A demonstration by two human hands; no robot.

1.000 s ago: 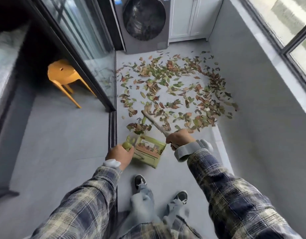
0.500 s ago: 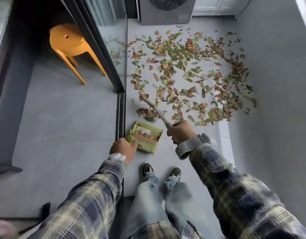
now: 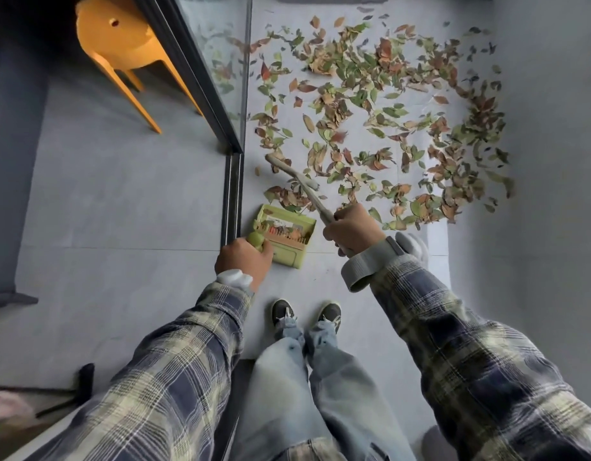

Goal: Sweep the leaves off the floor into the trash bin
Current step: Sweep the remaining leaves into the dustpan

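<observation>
Green, brown and red leaves [image 3: 380,104] lie scattered over the grey balcony floor ahead of me. A light green dustpan [image 3: 285,232] stands on the floor in front of my feet, with a few leaves inside. My left hand [image 3: 244,262] grips the dustpan's green handle. My right hand [image 3: 352,229] grips the handle of a pale broom [image 3: 299,181], whose head reaches forward and left into a small clump of leaves [image 3: 285,194] just beyond the dustpan's mouth. No trash bin is in view.
A glass sliding door and its dark frame [image 3: 204,84] run along the left of the leaves, with the floor track [image 3: 232,197] beside the dustpan. An orange stool [image 3: 121,51] stands behind the glass. A grey wall [image 3: 547,161] closes the right side. My shoes [image 3: 305,316] are behind the dustpan.
The view has tilted down, so the washing machine has left the frame. The broom has drawn a clump of leaves closer to the dustpan. Both hands keep their hold.
</observation>
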